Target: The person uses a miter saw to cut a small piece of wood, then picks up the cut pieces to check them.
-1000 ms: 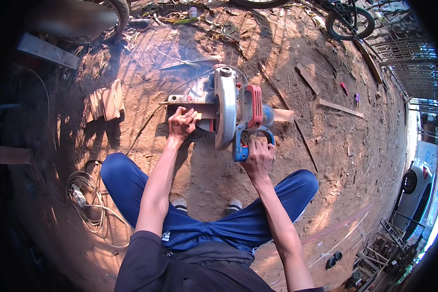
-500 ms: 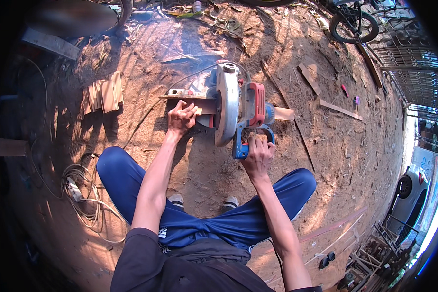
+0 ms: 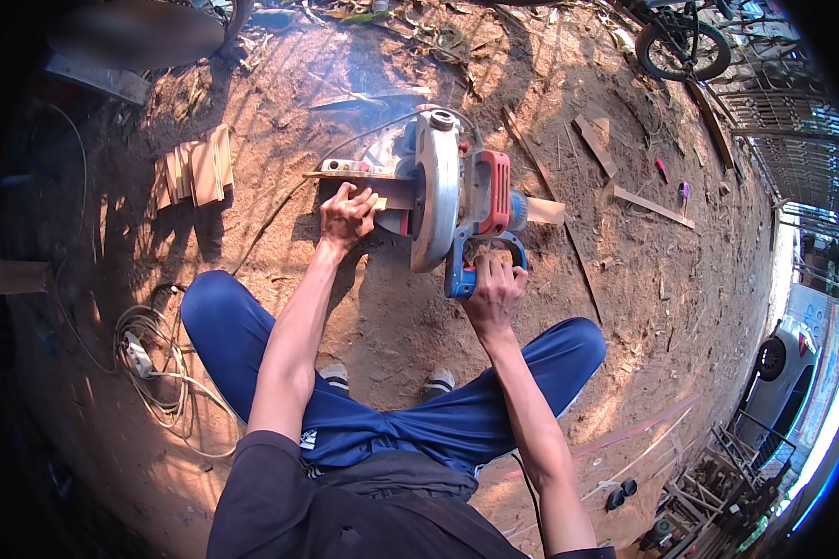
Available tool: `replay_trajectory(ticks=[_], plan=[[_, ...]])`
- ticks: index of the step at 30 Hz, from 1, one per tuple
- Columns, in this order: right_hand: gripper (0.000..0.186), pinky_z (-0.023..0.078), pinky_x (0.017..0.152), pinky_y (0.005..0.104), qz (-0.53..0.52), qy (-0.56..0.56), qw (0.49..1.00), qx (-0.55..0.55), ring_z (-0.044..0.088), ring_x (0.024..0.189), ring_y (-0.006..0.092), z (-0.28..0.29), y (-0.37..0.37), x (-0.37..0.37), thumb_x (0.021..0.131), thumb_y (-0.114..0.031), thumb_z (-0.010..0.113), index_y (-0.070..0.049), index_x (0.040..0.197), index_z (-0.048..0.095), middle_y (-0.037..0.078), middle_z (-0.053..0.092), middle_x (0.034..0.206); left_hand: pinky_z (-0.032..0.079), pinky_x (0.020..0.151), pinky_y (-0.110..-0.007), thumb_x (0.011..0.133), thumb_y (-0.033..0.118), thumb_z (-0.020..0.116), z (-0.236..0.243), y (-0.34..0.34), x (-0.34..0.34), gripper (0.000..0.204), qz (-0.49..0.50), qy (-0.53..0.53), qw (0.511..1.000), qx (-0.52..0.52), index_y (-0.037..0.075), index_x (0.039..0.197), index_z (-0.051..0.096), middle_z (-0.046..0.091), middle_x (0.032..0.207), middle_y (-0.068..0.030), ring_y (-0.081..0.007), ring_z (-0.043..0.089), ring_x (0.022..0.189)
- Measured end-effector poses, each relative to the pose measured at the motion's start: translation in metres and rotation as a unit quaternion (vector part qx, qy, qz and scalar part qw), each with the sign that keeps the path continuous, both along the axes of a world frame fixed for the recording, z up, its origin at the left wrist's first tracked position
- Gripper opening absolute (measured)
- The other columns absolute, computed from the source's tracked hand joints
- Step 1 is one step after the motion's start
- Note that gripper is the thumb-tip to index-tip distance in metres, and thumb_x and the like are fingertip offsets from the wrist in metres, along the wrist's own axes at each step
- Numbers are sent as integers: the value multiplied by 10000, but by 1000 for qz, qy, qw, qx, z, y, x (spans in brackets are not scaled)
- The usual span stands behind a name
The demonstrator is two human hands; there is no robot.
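A miter saw with a silver blade guard, red motor housing and blue handle stands on the ground before me. My right hand is closed around the blue loop handle, on the near side of the saw. My left hand is left of the blade guard, its fingers bent over a small wooden piece by the saw's fence. Where the blade meets the wood is hidden by the guard. A wooden board end sticks out right of the saw.
Stacked short wood pieces stand at the left. A coiled cable with a socket block lies by my left knee. Wood strips and a pink tool lie to the right. Hazy dust or smoke hangs behind the saw.
The whole view has shifted slightly. Both hands keep the same places, the left on the wooden piece and the right on the saw's handle.
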State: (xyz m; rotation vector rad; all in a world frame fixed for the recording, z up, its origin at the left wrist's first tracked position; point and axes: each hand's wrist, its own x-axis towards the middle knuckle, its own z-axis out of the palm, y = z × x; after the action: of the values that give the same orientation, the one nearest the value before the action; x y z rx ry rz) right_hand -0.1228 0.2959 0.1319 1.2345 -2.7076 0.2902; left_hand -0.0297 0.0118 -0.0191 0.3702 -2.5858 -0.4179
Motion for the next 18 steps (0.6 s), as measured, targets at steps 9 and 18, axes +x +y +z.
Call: replay_trajectory(ticks=[9,18], plan=[[143,393,810,406,5,7,1000,-10,591,754,258,-3,0,0,785,-186,681,-84,862,618,84,590,763,618,718,-364,695,166,756,3,0,0,295,-2,-2,1000,-7,151,989,774,781,1035,-14,-269,695,953],[144,391,809,410,-1,3,1000,2,598,771,258,-6,1,2,778,-180,687,-91,862,611,81,590,771,614,717,-358,744,229,790,5,4,-1,236,12,3,1000,-7,161,970,781,781,1037,-3,-246,690,964]])
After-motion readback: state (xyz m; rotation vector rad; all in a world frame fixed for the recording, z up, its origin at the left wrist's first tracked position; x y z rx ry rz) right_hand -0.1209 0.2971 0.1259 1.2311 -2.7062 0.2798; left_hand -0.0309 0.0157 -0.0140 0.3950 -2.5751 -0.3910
